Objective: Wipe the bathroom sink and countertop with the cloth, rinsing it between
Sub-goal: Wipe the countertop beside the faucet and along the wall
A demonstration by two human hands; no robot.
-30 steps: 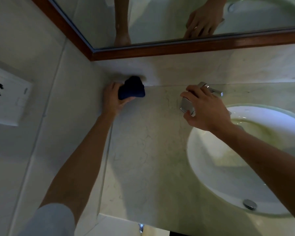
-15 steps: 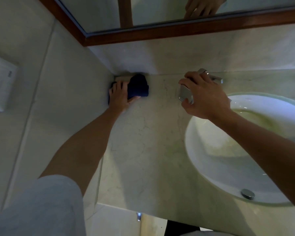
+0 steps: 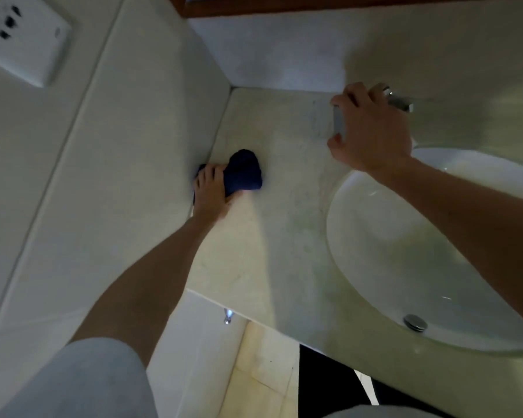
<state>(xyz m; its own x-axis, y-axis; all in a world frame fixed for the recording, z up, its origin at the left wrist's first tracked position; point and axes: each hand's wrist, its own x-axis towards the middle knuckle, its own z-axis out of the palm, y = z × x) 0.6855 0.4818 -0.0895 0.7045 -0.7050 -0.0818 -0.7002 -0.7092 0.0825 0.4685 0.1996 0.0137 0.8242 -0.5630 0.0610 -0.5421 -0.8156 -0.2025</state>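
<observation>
A dark blue cloth (image 3: 243,171) lies bunched on the pale marble countertop (image 3: 272,236), close to the left side wall. My left hand (image 3: 210,194) grips the cloth from its left side, fingers curled over it. The white oval sink (image 3: 384,251) is set into the counter at the right, with a chrome drain fitting (image 3: 415,322) near its front rim. My right hand (image 3: 372,131) is wrapped around the chrome tap (image 3: 400,102) behind the sink and hides most of it.
A white wall socket (image 3: 21,37) sits high on the left wall. A wooden mirror frame (image 3: 284,4) runs along the top above the backsplash. The counter's front edge crosses the lower middle, with floor tiles (image 3: 263,366) and a small chrome fitting (image 3: 227,316) below it.
My left hand has drawn the cloth from the back corner toward the front along the left wall. My right hand has stayed on the tap. The camera has tilted down.
</observation>
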